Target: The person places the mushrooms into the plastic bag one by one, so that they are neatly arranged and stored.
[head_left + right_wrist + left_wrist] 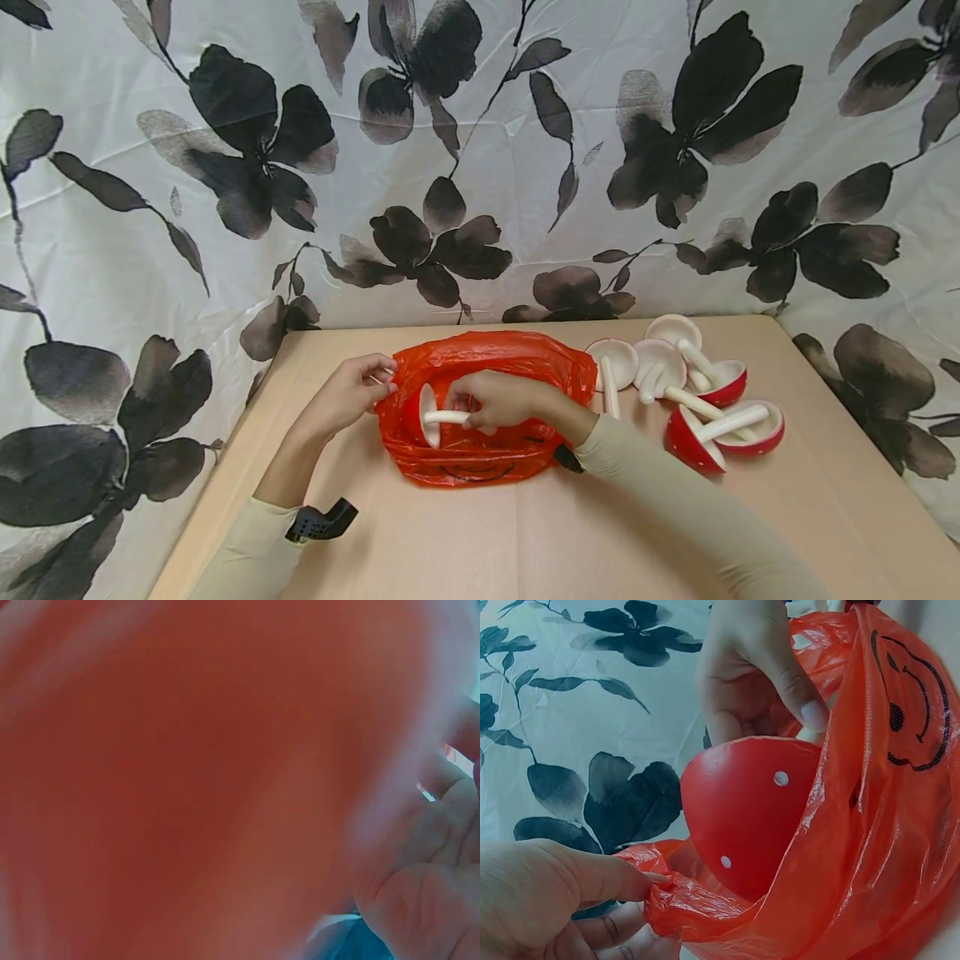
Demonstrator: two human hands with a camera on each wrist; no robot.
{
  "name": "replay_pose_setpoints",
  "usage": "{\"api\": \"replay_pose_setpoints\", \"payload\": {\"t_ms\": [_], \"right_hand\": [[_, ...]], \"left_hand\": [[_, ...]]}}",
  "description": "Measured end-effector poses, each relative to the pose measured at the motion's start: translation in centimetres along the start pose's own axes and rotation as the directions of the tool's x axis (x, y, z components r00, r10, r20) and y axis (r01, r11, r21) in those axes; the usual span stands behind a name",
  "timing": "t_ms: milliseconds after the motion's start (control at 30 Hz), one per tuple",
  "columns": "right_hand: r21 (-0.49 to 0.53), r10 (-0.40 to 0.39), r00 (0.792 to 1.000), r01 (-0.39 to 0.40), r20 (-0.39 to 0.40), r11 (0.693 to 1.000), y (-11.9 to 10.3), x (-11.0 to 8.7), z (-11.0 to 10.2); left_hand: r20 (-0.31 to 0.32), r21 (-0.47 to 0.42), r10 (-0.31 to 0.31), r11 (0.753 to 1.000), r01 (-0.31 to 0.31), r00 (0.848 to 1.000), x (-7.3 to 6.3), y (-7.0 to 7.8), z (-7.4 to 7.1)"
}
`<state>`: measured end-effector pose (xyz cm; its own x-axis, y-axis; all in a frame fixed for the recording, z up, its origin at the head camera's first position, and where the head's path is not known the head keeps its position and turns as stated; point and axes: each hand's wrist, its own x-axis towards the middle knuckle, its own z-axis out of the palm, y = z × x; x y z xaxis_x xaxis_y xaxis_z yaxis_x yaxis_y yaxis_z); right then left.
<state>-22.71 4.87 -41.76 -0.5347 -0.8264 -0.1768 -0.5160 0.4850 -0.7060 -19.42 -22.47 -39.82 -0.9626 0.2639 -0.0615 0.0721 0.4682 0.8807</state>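
Note:
A red plastic bag [480,475] with a black smiley print lies on the table with its mouth held wide. My left hand [351,392] pinches the left edge of the bag's opening between thumb and fingers. My right hand [498,400] reaches over the opening and grips the white stem of a toy mushroom [429,417]. Its red cap with white dots [742,810] points left, inside the bag's mouth in the left wrist view. Blurred red plastic fills most of the right wrist view, with part of the right palm [420,900] at its edge.
Right of the bag, several more toy mushrooms [723,425] lie in a loose pile, red caps and white stems at mixed angles. One mushroom [611,367] lies against the bag's right side. A white cloth with dark flowers [555,167] hangs behind the wooden table [465,550].

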Motion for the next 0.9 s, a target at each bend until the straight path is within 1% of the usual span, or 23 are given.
{"api": "replay_pose_setpoints", "payload": {"t_ms": [267, 500, 733, 900], "right_hand": [[-0.065, 0.014, 1.0, -0.014, 0.001, 0.998, -0.2, 0.7, 1.0], [-0.06, 0.02, 1.0, -0.021, -0.014, 0.998, -0.3, 1.1, 1.2], [-0.133, 0.044, 0.999, -0.046, -0.015, 0.99, -0.4, 1.6, 1.8], [-0.095, 0.045, 0.999, -0.046, -0.006, 0.994, -0.2, 1.7, 2.0]], "left_hand": [[-0.005, -0.003, -0.007, 1.0, 0.007, 1.0, 0.0, 0.1, 0.0], [-0.007, -0.004, -0.002, 1.0, 0.002, 1.0, 0.0, 0.2, 0.0], [-0.004, -0.005, 0.005, 1.0, -0.005, 1.0, 0.0, 0.0, -0.1], [-0.009, -0.01, -0.002, 1.0, 0.002, 1.0, -0.1, 0.0, -0.1]]}}
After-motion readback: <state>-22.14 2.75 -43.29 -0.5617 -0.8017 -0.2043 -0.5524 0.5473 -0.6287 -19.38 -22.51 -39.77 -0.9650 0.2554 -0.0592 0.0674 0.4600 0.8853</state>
